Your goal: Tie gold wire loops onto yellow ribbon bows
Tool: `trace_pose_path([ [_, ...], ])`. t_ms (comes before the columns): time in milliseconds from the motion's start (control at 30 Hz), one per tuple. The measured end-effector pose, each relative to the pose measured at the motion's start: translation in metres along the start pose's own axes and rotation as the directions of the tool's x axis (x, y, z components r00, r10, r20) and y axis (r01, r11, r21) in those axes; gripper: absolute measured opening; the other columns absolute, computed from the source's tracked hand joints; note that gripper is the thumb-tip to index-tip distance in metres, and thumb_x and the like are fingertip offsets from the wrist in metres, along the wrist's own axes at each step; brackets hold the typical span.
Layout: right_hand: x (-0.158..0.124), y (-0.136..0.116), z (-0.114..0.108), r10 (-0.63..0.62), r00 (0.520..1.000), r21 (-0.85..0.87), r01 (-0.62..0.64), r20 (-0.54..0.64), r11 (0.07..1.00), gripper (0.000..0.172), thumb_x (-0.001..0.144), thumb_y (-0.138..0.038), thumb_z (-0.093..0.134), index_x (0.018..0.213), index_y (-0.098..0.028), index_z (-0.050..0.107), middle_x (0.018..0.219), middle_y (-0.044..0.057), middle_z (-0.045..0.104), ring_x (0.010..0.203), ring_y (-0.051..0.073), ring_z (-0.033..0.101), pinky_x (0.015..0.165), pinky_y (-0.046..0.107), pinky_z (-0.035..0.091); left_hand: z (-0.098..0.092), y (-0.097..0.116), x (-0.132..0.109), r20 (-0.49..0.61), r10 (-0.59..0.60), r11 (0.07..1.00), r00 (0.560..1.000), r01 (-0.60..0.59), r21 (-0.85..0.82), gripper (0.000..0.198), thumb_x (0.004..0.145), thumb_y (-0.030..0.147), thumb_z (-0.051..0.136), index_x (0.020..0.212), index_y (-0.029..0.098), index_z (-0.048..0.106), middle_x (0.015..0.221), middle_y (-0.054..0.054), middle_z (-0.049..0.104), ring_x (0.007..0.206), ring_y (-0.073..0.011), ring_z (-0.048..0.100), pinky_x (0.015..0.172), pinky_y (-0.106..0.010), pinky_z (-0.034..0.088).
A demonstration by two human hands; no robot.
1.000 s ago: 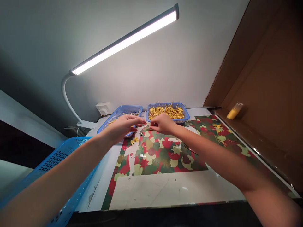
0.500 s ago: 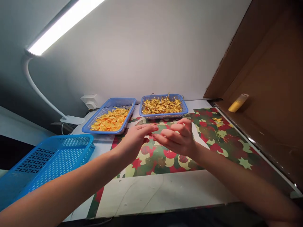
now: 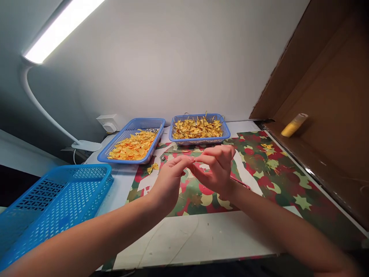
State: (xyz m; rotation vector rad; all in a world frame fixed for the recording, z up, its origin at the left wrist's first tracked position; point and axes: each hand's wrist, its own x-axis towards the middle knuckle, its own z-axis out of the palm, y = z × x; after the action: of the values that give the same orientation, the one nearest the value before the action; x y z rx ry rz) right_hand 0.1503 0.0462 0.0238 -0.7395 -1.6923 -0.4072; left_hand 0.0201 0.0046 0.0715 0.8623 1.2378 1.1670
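My left hand (image 3: pixel 172 179) and my right hand (image 3: pixel 216 166) meet fingertip to fingertip over the patterned table cover. Each is closed in a pinch, and what sits between the fingertips is too small to make out. Left of my left hand lies a yellow bow (image 3: pixel 152 168), with a small silver bead-like piece (image 3: pixel 163 158) close by. Thin gold strands (image 3: pixel 184 151) lie just beyond my fingers. A slim red object (image 3: pixel 241 183) shows partly from behind my right wrist.
Two blue baskets stand at the back: one with yellow bows (image 3: pixel 131 146), one with shiny gold bows and ties (image 3: pixel 198 129). A bright blue basket (image 3: pixel 108 177) is at left, under a lamp (image 3: pixel 86 145). On the right, a cardboard wall (image 3: pixel 325 96) and a yellow thread spool (image 3: pixel 294 125).
My fingertips have drawn together, and my right fingers have straightened somewhat. The bow and silver piece, hidden before, now show beside my left hand. The view has shifted slightly.
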Motion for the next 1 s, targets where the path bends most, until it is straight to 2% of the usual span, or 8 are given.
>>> trace_pose_path([
  [433, 0.005, -0.001, -0.013, 0.024, 0.996, 0.222, -0.043, 0.085, 0.974, 0.011, 0.088, -0.024, 0.067, 0.084, -0.032, 0.073, 0.072, -0.003, 0.068, 0.075, 0.016, 0.056, 0.078, 0.039, 0.034, -0.007, -0.004, 0.002, 0.003, -0.044, 0.994, 0.999, 0.043, 0.103, 0.016, 0.067, 0.035, 0.061, 0.064, 0.019, 0.062, 0.077, 0.000, 0.057, 0.078, -0.0155, 0.043, 0.067, -0.027, 0.032],
  [600, 0.005, 0.001, -0.023, 0.194, 0.932, 0.444, -0.320, 0.306, 0.837, 0.007, 0.086, -0.022, 0.069, 0.080, -0.024, 0.073, 0.075, 0.001, 0.065, 0.075, 0.016, 0.054, 0.073, 0.035, 0.040, -0.021, -0.010, 0.006, 0.036, -0.055, 0.955, 0.998, 0.042, 0.293, 0.024, 0.073, 0.041, 0.063, 0.069, 0.018, 0.060, 0.073, 0.000, 0.053, 0.071, -0.0153, 0.043, 0.063, -0.028, 0.033],
  [667, 0.006, 0.004, -0.027, 0.281, 0.874, 0.477, -0.458, 0.397, 0.750, 0.006, 0.084, -0.023, 0.072, 0.078, -0.024, 0.073, 0.074, 0.001, 0.063, 0.076, 0.016, 0.053, 0.073, 0.034, 0.043, -0.026, -0.005, 0.014, -0.004, 0.078, 0.934, 0.997, -0.072, 0.350, 0.025, 0.075, 0.043, 0.064, 0.083, 0.019, 0.062, 0.082, -0.001, 0.058, 0.078, -0.0166, 0.049, 0.070, -0.028, 0.037],
  [733, 0.008, 0.008, -0.029, 0.349, 0.813, 0.481, -0.565, 0.466, 0.671, 0.004, 0.081, -0.023, 0.074, 0.077, -0.025, 0.073, 0.079, 0.001, 0.061, 0.080, 0.016, 0.055, 0.078, 0.034, 0.044, -0.024, 0.002, 0.025, 0.097, 0.205, 0.920, 0.974, -0.225, 0.320, 0.027, 0.079, 0.041, 0.064, 0.097, 0.020, 0.062, 0.101, -0.003, 0.062, 0.093, -0.0183, 0.054, 0.081, -0.029, 0.040],
  [800, 0.009, 0.014, -0.030, 0.401, 0.765, 0.492, -0.636, 0.505, 0.594, 0.004, 0.080, -0.024, 0.074, 0.076, -0.025, 0.073, 0.089, 0.002, 0.058, 0.088, 0.016, 0.056, 0.084, 0.035, 0.044, -0.015, 0.008, 0.039, 0.403, 0.093, 0.967, 0.911, -0.179, 0.182, 0.032, 0.081, 0.044, 0.063, 0.101, 0.018, 0.063, 0.108, -0.007, 0.063, 0.098, -0.0197, 0.057, 0.086, -0.032, 0.043],
  [867, 0.008, 0.022, -0.031, 0.453, 0.724, 0.505, -0.689, 0.521, 0.519, 0.004, 0.079, -0.027, 0.074, 0.076, -0.025, 0.074, 0.096, 0.003, 0.055, 0.094, 0.017, 0.056, 0.088, 0.035, 0.044, -0.002, 0.008, 0.053, 0.679, -0.150, 0.988, 0.719, 0.086, 0.127, 0.039, 0.079, 0.052, 0.064, 0.093, 0.016, 0.062, 0.093, -0.009, 0.064, 0.085, -0.0191, 0.060, 0.078, -0.032, 0.047],
  [933, 0.005, 0.032, -0.034, 0.507, 0.676, 0.504, -0.737, 0.535, 0.451, 0.006, 0.078, -0.030, 0.075, 0.075, -0.025, 0.074, 0.097, 0.003, 0.054, 0.095, 0.016, 0.055, 0.088, 0.034, 0.044, 0.012, 0.002, 0.065, 0.781, -0.249, 0.960, 0.572, 0.254, 0.120, 0.041, 0.080, 0.056, 0.064, 0.079, 0.016, 0.057, 0.070, -0.003, 0.056, 0.062, -0.0122, 0.053, 0.060, -0.024, 0.044],
  [1000, -0.001, 0.040, -0.039, 0.557, 0.619, 0.484, -0.784, 0.554, 0.390, 0.012, 0.076, -0.035, 0.078, 0.073, -0.024, 0.073, 0.095, 0.003, 0.053, 0.094, 0.016, 0.055, 0.086, 0.033, 0.045, 0.023, -0.008, 0.072, 0.810, -0.273, 0.944, 0.520, 0.308, 0.121, 0.045, 0.082, 0.058, 0.063, 0.069, 0.016, 0.050, 0.055, 0.006, 0.035, 0.045, -0.0057, 0.032, 0.045, -0.017, 0.029],
])
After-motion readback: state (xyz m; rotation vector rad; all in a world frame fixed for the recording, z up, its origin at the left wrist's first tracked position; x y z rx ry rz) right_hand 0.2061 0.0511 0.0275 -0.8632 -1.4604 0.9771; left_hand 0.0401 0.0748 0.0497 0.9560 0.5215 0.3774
